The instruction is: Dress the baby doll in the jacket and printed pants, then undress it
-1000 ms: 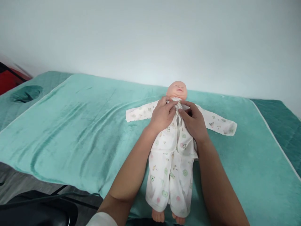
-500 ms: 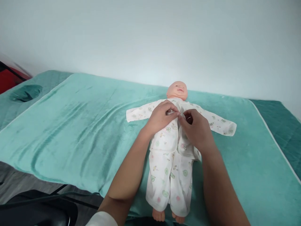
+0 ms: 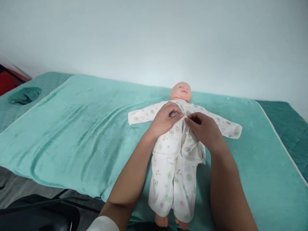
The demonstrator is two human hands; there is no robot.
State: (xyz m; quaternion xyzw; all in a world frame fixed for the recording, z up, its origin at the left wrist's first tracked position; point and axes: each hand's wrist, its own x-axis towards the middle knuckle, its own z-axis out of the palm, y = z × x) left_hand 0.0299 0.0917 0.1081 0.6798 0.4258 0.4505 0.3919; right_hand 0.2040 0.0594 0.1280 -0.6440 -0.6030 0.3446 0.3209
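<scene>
Pinching the front edges of the jacket (image 3: 166, 144), the left hand (image 3: 164, 119) and right hand (image 3: 206, 128) each have a closed grip over the doll (image 3: 179, 92), face-up on the green bed (image 3: 69, 128), apparently so the edges lie close together.

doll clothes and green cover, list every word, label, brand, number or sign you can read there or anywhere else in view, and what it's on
No text can be read anywhere.
The shirt and trousers show small printed pictures; any lettering among them is too small to read.
</scene>
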